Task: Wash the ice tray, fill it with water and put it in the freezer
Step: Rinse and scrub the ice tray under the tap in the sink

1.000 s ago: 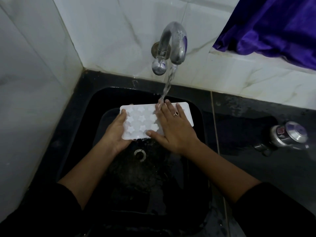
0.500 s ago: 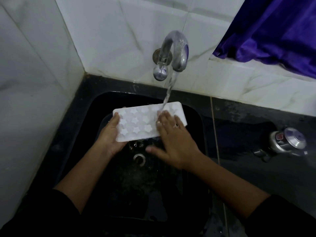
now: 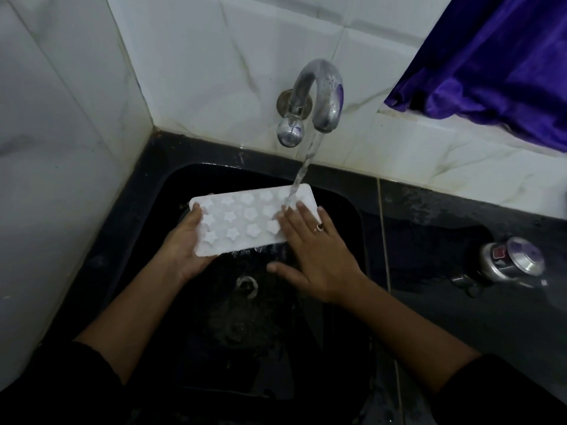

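Two bare hands work at a white ice tray [image 3: 242, 222] with star-shaped cells, held over a black sink [image 3: 144, 228] in the corner of a white tiled wall [image 3: 214, 72]. At the tray's left end, the left hand [image 3: 184, 253] grips it: the thumb lies on top along the short edge, and the palm and fingers curl beneath. Over the right end lies the right hand [image 3: 316, 256], flat and uncurled, with its straight fingers [image 3: 291, 219] pressed side by side on the top face. Its thumb [image 3: 282, 268] sticks out to the left, off the tray and just in front of the near edge. A ring [image 3: 319, 227] shows on one finger of that hand. The tray hangs cells upward above the drain [image 3: 246, 286], clear of the sink floor, with its long side running left to right. A curved metal tap [image 3: 319, 96] juts from the back wall, and its stream of water [image 3: 303, 167] lands on the tray's far right corner, just beside the right fingertips. Water spills off the near edge in front of the right hand. Both forearms are bare, with dark sleeves [image 3: 506, 391] pushed up toward the elbows. To the right, on the dark wet counter [image 3: 445, 317], a metal bottle [image 3: 512, 262] lies on its side, well apart from the sink. Purple cloth [image 3: 491, 62] hangs at the upper right above the tiled ledge.
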### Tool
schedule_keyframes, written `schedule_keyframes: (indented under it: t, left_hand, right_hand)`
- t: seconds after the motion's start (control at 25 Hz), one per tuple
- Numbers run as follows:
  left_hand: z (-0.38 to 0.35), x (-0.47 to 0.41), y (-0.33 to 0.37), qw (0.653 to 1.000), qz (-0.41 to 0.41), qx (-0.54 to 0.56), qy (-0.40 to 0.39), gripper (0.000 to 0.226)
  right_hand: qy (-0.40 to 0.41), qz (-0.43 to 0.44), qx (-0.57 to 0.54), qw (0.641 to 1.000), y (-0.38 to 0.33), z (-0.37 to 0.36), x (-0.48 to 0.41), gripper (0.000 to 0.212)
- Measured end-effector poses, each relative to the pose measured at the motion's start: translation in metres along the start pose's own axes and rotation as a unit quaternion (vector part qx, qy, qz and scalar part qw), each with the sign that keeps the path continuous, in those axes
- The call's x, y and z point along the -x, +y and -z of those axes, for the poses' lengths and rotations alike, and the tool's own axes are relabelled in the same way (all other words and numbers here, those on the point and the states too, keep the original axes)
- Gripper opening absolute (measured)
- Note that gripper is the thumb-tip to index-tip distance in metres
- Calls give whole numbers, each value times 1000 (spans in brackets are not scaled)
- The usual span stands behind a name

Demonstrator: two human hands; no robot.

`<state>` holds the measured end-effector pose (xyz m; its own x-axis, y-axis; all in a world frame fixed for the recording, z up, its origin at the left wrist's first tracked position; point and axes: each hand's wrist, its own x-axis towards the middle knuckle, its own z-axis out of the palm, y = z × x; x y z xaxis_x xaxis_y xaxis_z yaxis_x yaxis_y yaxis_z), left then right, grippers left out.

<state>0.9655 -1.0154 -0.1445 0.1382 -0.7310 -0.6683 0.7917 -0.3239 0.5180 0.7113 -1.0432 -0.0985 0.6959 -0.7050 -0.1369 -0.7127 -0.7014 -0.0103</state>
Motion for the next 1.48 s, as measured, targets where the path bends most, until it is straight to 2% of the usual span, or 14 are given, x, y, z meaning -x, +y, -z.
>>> schedule_keyframes:
  t: [0.12,0.24,0.32,0.44,0.52,0.64,0.84,0.96,1.04,1.12,1.2,1.36,1.4,1.48]
  left_hand:
    - [-7,7,-3,1000,2,-11,0,41]
    - [-1,6,6,1000,-21,-8,20,39]
    - [3,8,5,1000,-14,-8,18,39]
    - [1,18,-3,1000,-12,-21,-2,39]
    - [1,22,-5,999,-26,-19,-5,37]
    - [8,24,-1,999,-43,8,27,41]
    - [27,27,-1,998,-53,-13,39,44]
    - [30,30,-8,998,-56,-18,34,42]
    - [29,31,-7,998,-56,-11,38,39]
    - [26,30,-6,997,-54,-17,49,40]
    - [27,30,-5,997,-50,-24,52,43]
    - [32,31,-10,997,-47,-34,42,46]
    - [34,31,-9,998,-47,-32,41,46]
    - [34,31,-8,997,-45,-37,48,44]
  right_hand:
    - [27,-76,-34,996,-6,5,-11,97]
    - [5,-19,-35,999,-24,-3,7,97]
    - [10,-25,-34,999,-15,-2,1,92]
    - [46,-133,-94,986,7,3,-30,77]
    - [55,-168,-197,964,13,2,-42,67]
    - [100,-222,-386,890,2,-5,-44,63]
    - [113,-257,-450,848,-8,-20,-43,37]
    - [68,-325,-458,825,0,-11,-53,42]
    - [87,-313,-449,832,-2,-13,-54,44]
    - [122,-253,-442,852,-11,-16,-50,42]
    - [117,-224,-428,868,-14,-15,-47,52]
    - [43,-288,-376,880,-1,1,-55,52]
    - [40,-301,-399,866,1,1,-57,53]
    - [72,-306,-506,803,-2,0,-58,49]
